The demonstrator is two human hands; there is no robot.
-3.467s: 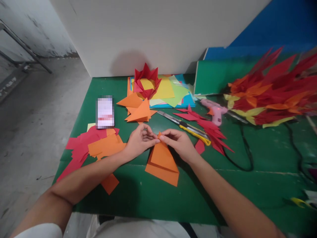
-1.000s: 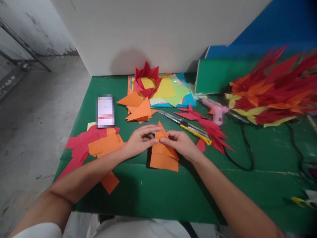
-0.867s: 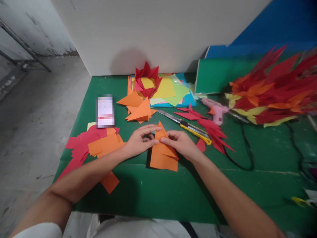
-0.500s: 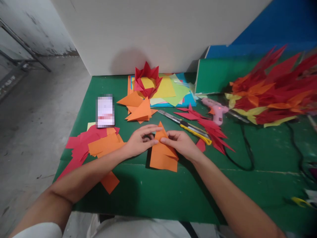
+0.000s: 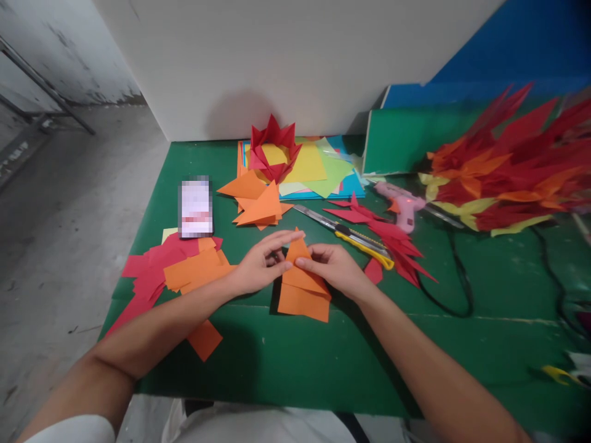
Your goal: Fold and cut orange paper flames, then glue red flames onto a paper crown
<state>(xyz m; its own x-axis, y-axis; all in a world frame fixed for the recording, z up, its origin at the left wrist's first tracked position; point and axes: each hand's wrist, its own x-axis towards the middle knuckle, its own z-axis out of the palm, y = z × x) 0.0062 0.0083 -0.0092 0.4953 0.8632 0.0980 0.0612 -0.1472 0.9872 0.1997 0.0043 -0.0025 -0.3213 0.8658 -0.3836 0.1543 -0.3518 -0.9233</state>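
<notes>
A folded orange paper piece (image 5: pixel 302 290) lies on the green table (image 5: pixel 286 363) in front of me, its pointed tip up between my hands. My left hand (image 5: pixel 261 263) pinches its left edge near the tip, fingers pressed on the fold. My right hand (image 5: pixel 335 267) presses and grips its right side. Both hands are closed on the paper.
A heap of red and orange paper squares (image 5: pixel 178 271) lies at the left, a phone (image 5: pixel 196 207) behind it. Folded orange triangles (image 5: pixel 261 206), a red paper crown (image 5: pixel 273 151) on coloured sheets, a yellow utility knife (image 5: pixel 351 237), red paper spikes (image 5: pixel 392 243), a pink glue gun (image 5: pixel 401 206) and a big red-orange paper flower (image 5: pixel 508 166) surround the hands.
The orange piece was folded shorter since the earliest frame. In the last second both hands shifted slightly left on it, still pressing the fold.
</notes>
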